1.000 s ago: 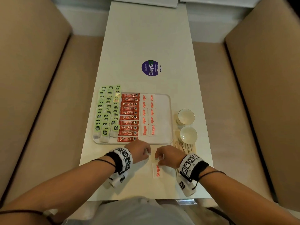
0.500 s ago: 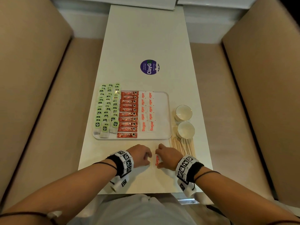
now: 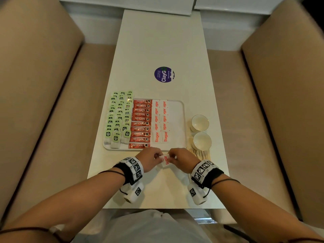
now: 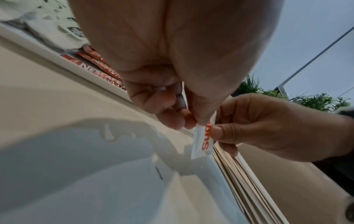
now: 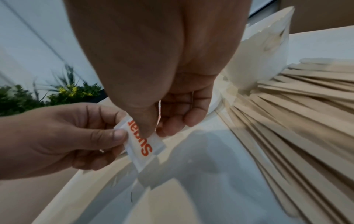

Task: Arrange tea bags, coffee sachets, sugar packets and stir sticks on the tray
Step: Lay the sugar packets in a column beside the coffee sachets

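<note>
Sugar packet (image 3: 166, 160), white with orange lettering, hangs just above the desk (image 3: 163, 46), near its front edge, pinched between two hands. The left hand (image 3: 150, 160) holds one upper edge between thumb and fingers (image 5: 107, 134), and the right hand (image 3: 182, 159) pinches the other side, its thumb pressed across the printed word; the lower end of the packet dangles free. Just beyond the hands lies a white tray (image 3: 177, 120). On it, from left to right, sit three columns of green-tagged tea bags (image 3: 119, 118), a column of red coffee sachets (image 3: 141, 123), and two columns of sugar packets (image 3: 160, 121); the tea bags at the far end overhang the tray's rim. The right part of the tray is bare. To the right of the tray stand two white cups (image 3: 200, 130), one behind the other. A fanned pile of wooden stir sticks (image 5: 296, 121) lies on the desk beside the nearer cup, close to the right hand. A round purple sticker (image 3: 164, 74) marks the desk farther back.
</note>
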Tool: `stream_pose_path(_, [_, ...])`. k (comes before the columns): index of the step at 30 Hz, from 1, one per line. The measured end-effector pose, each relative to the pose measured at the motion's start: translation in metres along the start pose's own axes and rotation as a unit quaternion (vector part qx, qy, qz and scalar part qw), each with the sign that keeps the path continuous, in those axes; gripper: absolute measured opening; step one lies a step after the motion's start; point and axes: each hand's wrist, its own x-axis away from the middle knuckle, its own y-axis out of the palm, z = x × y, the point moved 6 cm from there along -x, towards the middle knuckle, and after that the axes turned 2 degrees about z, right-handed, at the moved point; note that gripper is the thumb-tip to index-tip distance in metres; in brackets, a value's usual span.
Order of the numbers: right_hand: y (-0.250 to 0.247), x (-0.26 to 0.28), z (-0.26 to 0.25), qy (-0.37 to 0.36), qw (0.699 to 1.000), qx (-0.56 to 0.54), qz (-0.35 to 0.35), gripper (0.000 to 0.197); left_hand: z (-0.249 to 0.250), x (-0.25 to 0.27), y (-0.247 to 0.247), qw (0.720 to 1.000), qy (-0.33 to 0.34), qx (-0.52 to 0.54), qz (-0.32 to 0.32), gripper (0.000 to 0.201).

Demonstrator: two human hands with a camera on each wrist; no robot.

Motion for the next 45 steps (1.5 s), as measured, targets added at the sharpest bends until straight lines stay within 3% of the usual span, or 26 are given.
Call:
stream_pose_path(9, [-0.014, -0.021, -0.001, 0.046, 0.992, -0.101, 0.06, 0.017, -0.008, -0.013, -0.025, 0.997, -0.04, 0.032, 0.051, 0.007])
stream_pose_path(13, [-0.017, -0.039, 0.0, 0.079, 0.984, -0.133, 0.088, 0.018, -0.017, -0.02, -0.029, 0.996, -0.065, 0.039, 0.055, 0.031])
stream_pose_path(19, [-0.011, -0.059, 0.003, 0.119, 0.982, -0.127, 0.078, 0.02, -0.025, -0.029, -0.031, 0.991, -0.114, 0.04, 0.059, 0.037])
stream_pose_path(25, [-0.009, -0.072, 0.004, 0.144, 0.986, -0.067, 0.04, 0.022, -0.024, -0.034, -0.028, 0.99, -0.137, -0.008, 0.03, 0.036])
stream_pose_path(29, [-0.01, -0.079, 0.004, 0.159, 0.985, -0.048, 0.04, 0.019, -0.019, -0.033, -0.03, 0.991, -0.133, -0.025, 0.014, 0.02])
stream_pose_path(36, [-0.008, -0.083, 0.008, 0.189, 0.98, -0.052, 0.038, 0.012, -0.01, -0.037, -0.032, 0.988, -0.119, -0.094, -0.024, 0.043])
stream_pose_path(45, [-0.005, -0.079, 0.013, 0.191, 0.98, -0.05, 0.022, 0.016, 0.0, -0.037, -0.035, 0.984, -0.108, -0.136, -0.043, 0.032])
